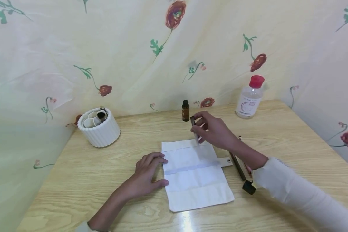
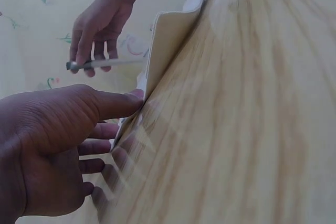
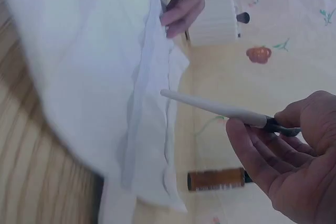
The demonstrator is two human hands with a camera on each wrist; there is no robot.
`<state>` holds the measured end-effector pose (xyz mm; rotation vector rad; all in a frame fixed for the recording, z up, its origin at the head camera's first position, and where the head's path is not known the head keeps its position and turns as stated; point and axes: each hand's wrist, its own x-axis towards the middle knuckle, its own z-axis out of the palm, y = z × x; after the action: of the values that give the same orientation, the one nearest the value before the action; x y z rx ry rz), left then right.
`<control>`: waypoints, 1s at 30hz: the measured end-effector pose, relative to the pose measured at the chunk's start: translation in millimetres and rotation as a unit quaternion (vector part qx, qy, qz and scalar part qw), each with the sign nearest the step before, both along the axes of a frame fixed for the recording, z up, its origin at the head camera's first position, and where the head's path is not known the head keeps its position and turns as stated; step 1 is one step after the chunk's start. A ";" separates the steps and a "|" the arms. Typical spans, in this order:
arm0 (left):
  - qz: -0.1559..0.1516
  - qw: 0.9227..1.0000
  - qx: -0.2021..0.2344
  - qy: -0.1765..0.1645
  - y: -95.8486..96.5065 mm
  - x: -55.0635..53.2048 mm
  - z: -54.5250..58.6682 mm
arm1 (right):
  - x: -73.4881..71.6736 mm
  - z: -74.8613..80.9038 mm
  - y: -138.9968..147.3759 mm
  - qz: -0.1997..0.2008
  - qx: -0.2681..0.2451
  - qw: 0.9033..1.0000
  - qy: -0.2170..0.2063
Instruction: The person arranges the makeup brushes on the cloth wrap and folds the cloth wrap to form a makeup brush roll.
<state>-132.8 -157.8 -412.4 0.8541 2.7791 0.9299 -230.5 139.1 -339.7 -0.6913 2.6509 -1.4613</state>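
A white fabric roll-up pouch (image 1: 195,182) lies unfolded on the table, its snap tab (image 1: 226,161) pointing right. My left hand (image 1: 150,175) rests along the pouch's left edge, thumb and fingertips spread on it. Over the far part of the pouch, my right hand (image 1: 213,129) pinches a slim makeup brush (image 3: 215,108) by its dark end. The white tapered handle of the brush points down toward the fabric. In the left wrist view, the pouch's near corner (image 2: 170,35) stands slightly raised beside the left thumb.
A white ribbed holder (image 1: 102,130) with brushes stands at the back left. Behind the pouch is a small brown bottle (image 1: 185,111); a clear red-capped bottle (image 1: 249,100) stands farther right. A dark stick (image 1: 238,167) and a black block-shaped thing (image 1: 249,187) lie right of the pouch, partly under the right arm.
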 end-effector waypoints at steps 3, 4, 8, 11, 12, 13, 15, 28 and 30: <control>0.002 1.000 -0.004 0.000 0.5 -0.3 -0.5 | -1.5 -3.3 -15.3 0.017 -0.045 0.998 -0.040; 0.003 1.000 -0.006 0.000 0.7 -0.4 -0.6 | -2.1 -4.8 -20.0 0.024 -0.060 0.996 -0.053; 0.004 1.000 -0.006 0.001 1.3 -0.6 -0.9 | -3.1 -10.9 -36.7 0.051 -0.105 0.989 -0.090; 0.004 1.000 -0.005 0.003 1.4 -0.9 -1.4 | -3.0 -16.2 -47.0 0.068 -0.119 0.985 -0.107; 0.004 1.000 -0.007 0.005 1.2 -1.0 -1.7 | -2.9 -18.1 -49.9 0.073 -0.122 0.983 -0.112; 0.004 1.000 -0.008 0.007 1.3 -1.2 -2.0 | -2.4 -19.7 -52.7 0.077 -0.124 0.982 -0.117; 0.004 1.000 -0.008 0.009 1.2 -1.4 -2.5 | -1.2 -22.8 -57.4 0.086 -0.128 0.980 -0.128; 0.005 1.000 -0.009 0.016 0.5 -1.5 1.7 | 7.6 -36.9 -64.7 0.122 -0.088 0.973 -0.175; 0.004 1.000 -0.010 0.018 0.6 -1.5 1.7 | 9.2 -38.7 -64.4 0.127 -0.075 0.974 -0.172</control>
<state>-134.3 -157.2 -410.7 0.8643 2.8190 0.8946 -221.4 74.7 -378.4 -0.6834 2.1298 -1.5547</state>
